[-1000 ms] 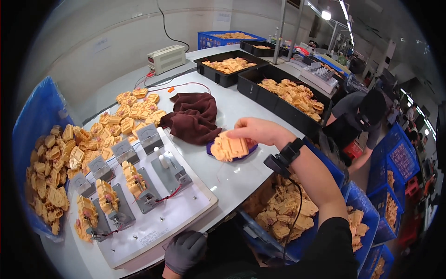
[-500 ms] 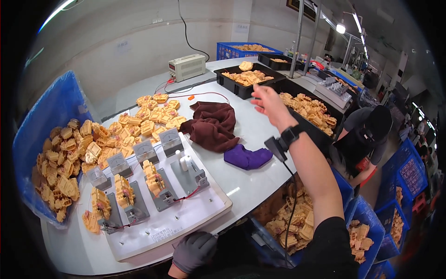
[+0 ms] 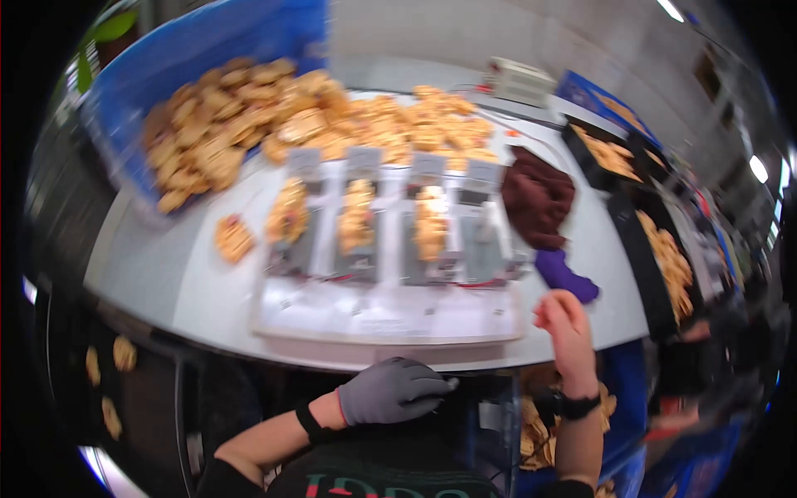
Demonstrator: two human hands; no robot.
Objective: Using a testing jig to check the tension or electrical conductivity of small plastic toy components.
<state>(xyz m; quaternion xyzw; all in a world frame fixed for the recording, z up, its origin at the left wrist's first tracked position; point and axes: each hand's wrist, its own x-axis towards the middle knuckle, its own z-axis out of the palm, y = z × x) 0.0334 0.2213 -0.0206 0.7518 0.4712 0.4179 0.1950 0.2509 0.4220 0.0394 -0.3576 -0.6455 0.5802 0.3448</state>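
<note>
My right hand point(image 3: 569, 332), bare and blurred, hovers over the table's front right edge. Its fingers bend loosely with nothing visible in them. Nearest to it lies a purple cloth bundle point(image 3: 567, 275). My left hand point(image 3: 394, 392), in a grey glove, is below the table's front edge with its fingers curled together; a small pale spot shows at the fingertips, too blurred to name. In front stands a white test board point(image 3: 386, 319) with several grey fixtures and small meters point(image 3: 427, 166). Three fixtures bear yellow plastic casings point(image 3: 431, 222); the rightmost fixture point(image 3: 486, 249) has white posts.
Yellow casings point(image 3: 407, 124) are heaped behind the board and spill from a blue bin point(image 3: 274, 33). One casing point(image 3: 233, 238) lies left of it. A brown cloth point(image 3: 537, 195), a bench power supply point(image 3: 519, 81) and black trays point(image 3: 639, 257) are to the right.
The view has swung left and down. My right hand has come back from beside the black trays to the table's front edge. My left hand stays low by the board, fingers still curled.
</note>
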